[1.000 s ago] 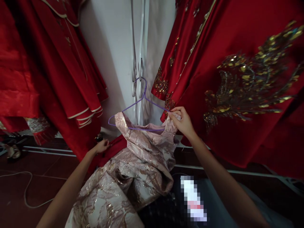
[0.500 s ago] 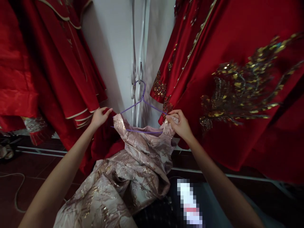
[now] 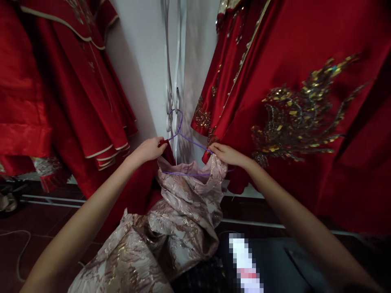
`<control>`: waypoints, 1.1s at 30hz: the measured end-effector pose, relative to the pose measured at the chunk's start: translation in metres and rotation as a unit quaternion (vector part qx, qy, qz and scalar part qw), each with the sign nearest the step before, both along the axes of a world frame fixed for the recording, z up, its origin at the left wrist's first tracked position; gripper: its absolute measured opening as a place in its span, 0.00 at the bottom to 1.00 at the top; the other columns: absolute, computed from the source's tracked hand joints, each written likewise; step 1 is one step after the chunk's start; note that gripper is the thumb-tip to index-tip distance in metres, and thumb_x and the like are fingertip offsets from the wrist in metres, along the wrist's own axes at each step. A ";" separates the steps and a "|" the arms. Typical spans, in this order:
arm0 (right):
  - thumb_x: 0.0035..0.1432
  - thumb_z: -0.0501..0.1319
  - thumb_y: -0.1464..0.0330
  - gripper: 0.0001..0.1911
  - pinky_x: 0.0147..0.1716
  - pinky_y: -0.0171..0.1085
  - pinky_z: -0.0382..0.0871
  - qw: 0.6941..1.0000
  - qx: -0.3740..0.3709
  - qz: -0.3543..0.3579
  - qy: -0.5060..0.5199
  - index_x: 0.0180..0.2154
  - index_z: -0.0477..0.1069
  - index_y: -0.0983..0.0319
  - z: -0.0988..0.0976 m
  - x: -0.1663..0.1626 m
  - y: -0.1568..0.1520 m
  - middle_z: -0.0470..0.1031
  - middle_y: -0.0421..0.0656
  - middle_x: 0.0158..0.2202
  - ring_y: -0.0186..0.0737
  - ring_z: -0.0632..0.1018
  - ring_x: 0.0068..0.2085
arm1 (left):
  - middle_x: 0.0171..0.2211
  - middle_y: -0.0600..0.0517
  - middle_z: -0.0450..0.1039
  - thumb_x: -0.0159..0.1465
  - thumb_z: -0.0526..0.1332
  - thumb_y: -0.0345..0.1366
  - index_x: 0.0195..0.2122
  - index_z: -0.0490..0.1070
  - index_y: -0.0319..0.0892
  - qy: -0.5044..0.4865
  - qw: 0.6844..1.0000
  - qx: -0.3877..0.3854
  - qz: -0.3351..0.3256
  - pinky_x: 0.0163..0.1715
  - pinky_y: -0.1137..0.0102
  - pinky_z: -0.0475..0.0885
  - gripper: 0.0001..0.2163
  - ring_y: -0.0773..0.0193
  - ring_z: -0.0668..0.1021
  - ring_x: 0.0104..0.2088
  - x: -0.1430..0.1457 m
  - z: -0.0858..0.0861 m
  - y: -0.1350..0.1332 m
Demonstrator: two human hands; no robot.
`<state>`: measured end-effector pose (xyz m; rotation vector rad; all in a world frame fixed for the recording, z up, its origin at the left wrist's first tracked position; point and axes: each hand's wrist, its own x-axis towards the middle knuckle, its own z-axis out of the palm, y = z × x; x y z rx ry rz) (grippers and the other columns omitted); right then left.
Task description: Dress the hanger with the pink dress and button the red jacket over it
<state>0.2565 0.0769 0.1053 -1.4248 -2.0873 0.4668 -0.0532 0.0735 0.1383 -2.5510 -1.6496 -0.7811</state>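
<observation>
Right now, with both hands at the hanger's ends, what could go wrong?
The pink brocade dress hangs loosely on the thin purple hanger; its heavy skirt, pooled low, may drag a shoulder off. The right hand works against the sequined red robe, so the wire could snag its beadwork.

- Purple wire hanger (image 3: 186, 174): left end hidden behind the closed left hand (image 3: 150, 149); hook blurred against the white upright (image 3: 174, 61).
- Right hand (image 3: 227, 154): fingertips buried in the pink brocade dress (image 3: 183, 203); grip not discernible.
- Pink brocade dress: lower part cut off by the bottom edge.
- Red embroidered gown (image 3: 290, 122): cut off at the top and right edges.
- Pixelated patch (image 3: 247, 264): content unreadable.
</observation>
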 end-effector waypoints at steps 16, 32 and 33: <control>0.48 0.63 0.57 0.17 0.35 0.31 0.67 0.919 -0.244 0.304 0.057 0.35 0.75 0.63 -0.012 -0.089 0.058 0.75 0.44 0.39 0.35 0.73 0.38 | 0.29 0.54 0.72 0.54 0.58 0.47 0.29 0.72 0.41 -0.220 0.931 -0.241 -0.162 0.34 0.72 0.66 0.14 0.64 0.72 0.31 -0.038 -0.010 0.003; 0.39 0.61 0.75 0.16 0.28 0.32 0.61 0.987 0.095 0.128 -0.015 0.34 0.63 0.61 -0.003 -0.096 0.060 0.69 0.37 0.28 0.34 0.69 0.29 | 0.19 0.57 0.64 0.53 0.59 0.40 0.22 0.65 0.41 -0.376 0.900 -0.181 -0.123 0.22 0.75 0.61 0.09 0.70 0.67 0.21 -0.029 -0.034 0.005; 0.39 0.59 0.76 0.16 0.30 0.32 0.61 0.984 0.137 0.103 -0.049 0.34 0.63 0.61 0.001 -0.091 0.061 0.69 0.37 0.29 0.35 0.69 0.30 | 0.18 0.58 0.60 0.53 0.59 0.39 0.20 0.62 0.41 -0.390 0.900 -0.153 -0.120 0.21 0.75 0.59 0.10 0.71 0.64 0.20 -0.026 -0.038 0.008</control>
